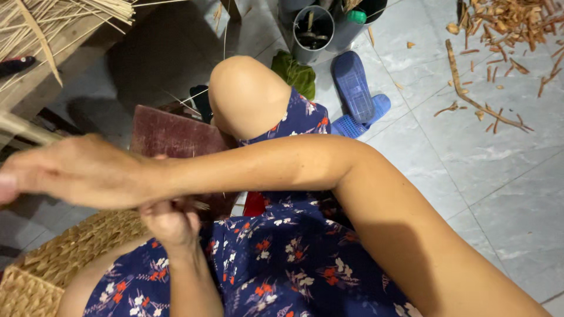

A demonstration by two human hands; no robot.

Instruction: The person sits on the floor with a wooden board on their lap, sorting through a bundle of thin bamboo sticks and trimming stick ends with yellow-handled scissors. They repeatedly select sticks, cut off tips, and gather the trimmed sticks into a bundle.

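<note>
My left hand (170,220) pinches thin straw strands (197,204) just above the woven basket (64,258); my right hand (76,170) crosses over it, its grip hidden.

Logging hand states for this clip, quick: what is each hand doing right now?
Left hand: closed on thin straw strands, beside the woven basket.
Right hand: reached across to the left, blurred; open or closed cannot be told.

Dim indoor light, motion-blurred near arm
</note>
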